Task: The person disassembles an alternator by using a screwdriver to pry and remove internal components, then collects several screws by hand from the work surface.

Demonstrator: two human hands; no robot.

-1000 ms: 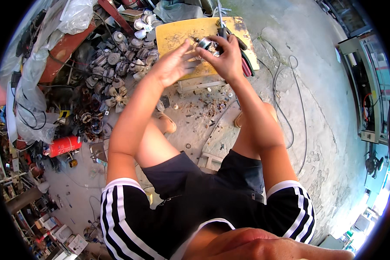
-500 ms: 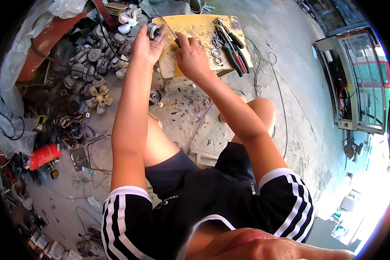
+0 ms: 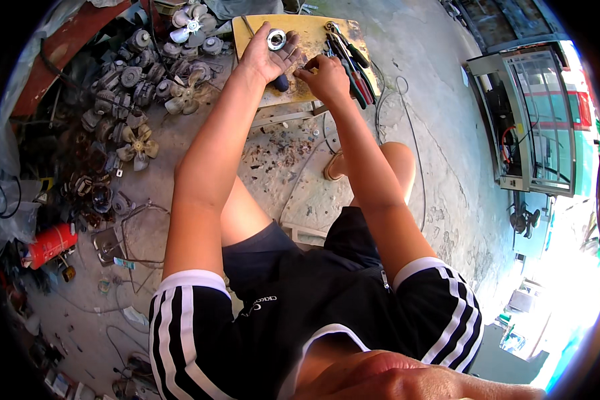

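Observation:
Over the left part of a yellow-topped table [image 3: 327,32], my left hand [image 3: 267,59] is palm up and holds a small round metal part [image 3: 277,40] with a dark centre hole between thumb and fingers. A screwdriver [image 3: 281,83] lies on the tabletop beneath that hand, its dark handle toward me and its shaft partly hidden. Just to the right, my right hand [image 3: 327,79] is closed in a pinch over the table's near part. Whatever its fingertips hold, if anything, is too small to make out. Pliers [image 3: 361,85] with red and green handles lie beside it, partly covered.
A ratchet wrench [image 3: 333,28] lies at the table's far right. Small motors [image 3: 130,77] and fans [image 3: 137,147] are heaped on the floor at left, near a red cylinder [image 3: 50,245]. A cable [image 3: 410,110] runs across the floor. A glass-doored cabinet [image 3: 533,120] stands at right.
My right hand has let go of the screwdriver, which now lies on the table, and has moved right and nearer. My left hand has shifted right with the metal part, whose holed face now shows.

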